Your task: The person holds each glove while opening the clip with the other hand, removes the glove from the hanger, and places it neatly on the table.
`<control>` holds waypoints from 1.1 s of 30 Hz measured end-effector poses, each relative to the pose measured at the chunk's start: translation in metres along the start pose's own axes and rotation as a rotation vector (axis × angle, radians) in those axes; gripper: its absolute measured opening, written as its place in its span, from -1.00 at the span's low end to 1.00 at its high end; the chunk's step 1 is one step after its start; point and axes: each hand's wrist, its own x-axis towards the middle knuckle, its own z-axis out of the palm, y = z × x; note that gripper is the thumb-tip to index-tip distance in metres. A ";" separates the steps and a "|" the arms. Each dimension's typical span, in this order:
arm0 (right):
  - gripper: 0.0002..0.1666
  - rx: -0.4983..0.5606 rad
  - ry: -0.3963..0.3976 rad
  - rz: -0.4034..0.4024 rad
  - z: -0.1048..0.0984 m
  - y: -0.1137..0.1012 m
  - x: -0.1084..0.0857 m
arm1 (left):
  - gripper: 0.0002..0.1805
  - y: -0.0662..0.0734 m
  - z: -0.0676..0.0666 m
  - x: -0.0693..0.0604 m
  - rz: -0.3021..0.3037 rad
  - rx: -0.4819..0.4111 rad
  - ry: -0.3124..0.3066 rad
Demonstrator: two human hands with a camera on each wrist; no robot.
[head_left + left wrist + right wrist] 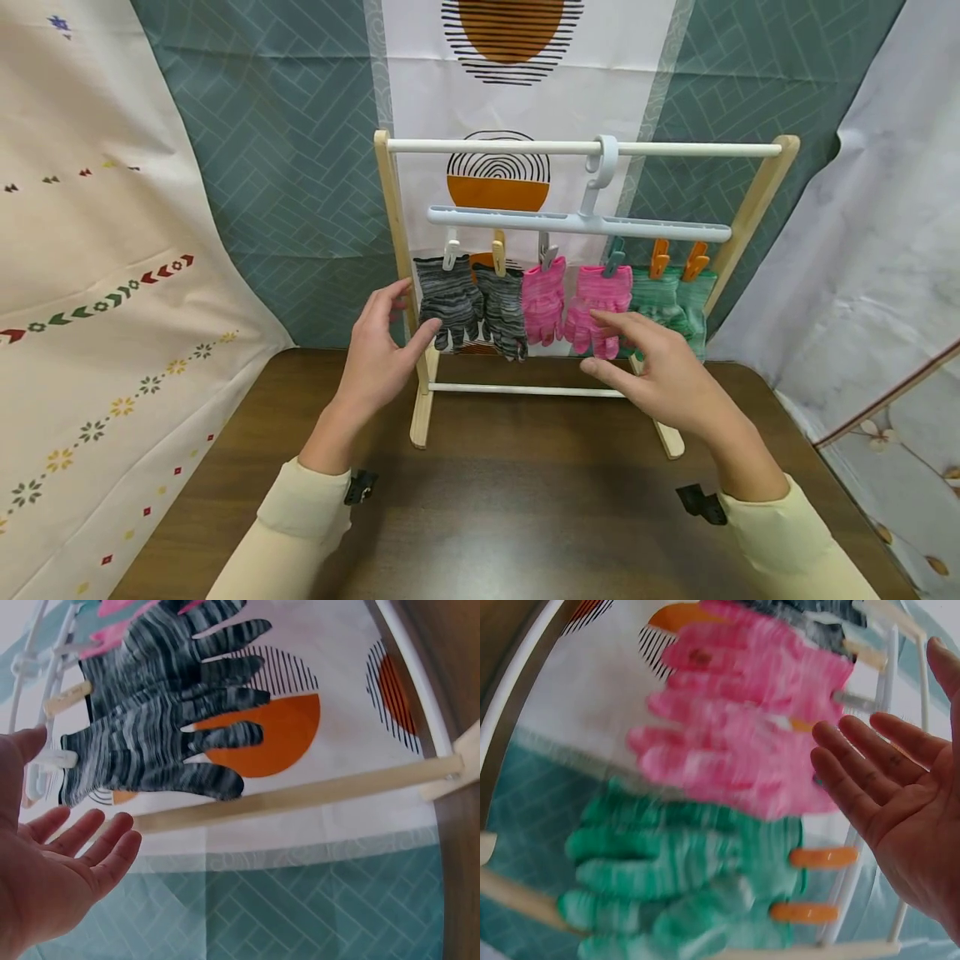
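Observation:
A pale blue hanger [510, 219] carries a row of clipped knit gloves. Black-and-grey gloves [448, 298] hang at its left, pink gloves [597, 298] in the middle, green gloves [660, 296] at the right. White, beige and grey clothespins, a teal clothespin [614, 260] and orange clothespins [659, 260] pinch their cuffs. My left hand [381, 350] is raised beside the leftmost black-and-grey glove, its fingers relaxed and holding nothing. In front of the pink and green gloves is my right hand [663, 375], fingers loosely spread. The right wrist view shows its palm bare.
The hanger hooks over the white top bar [495, 147] of a wooden rack [761, 192]. The rack stands on a dark brown table [510, 492], with a lower white rod [525, 389] near the tabletop. Patterned cloth [277, 167] hangs behind and at both sides.

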 end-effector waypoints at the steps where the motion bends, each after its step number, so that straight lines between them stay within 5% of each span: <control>1: -0.19 0.014 0.003 -0.012 0.002 -0.003 0.004 | -0.26 0.002 0.001 0.002 -0.002 -0.010 0.003; 12: -0.23 0.217 0.004 -0.109 0.024 -0.031 0.046 | -0.24 0.010 0.015 0.017 -0.096 -0.118 -0.008; 22: -0.29 0.361 0.024 -0.104 0.043 -0.052 0.084 | -0.30 0.012 0.023 0.023 -0.177 -0.188 0.021; 33: -0.31 0.408 0.068 -0.117 0.055 -0.068 0.113 | -0.52 0.015 0.023 0.025 -0.243 -0.253 0.025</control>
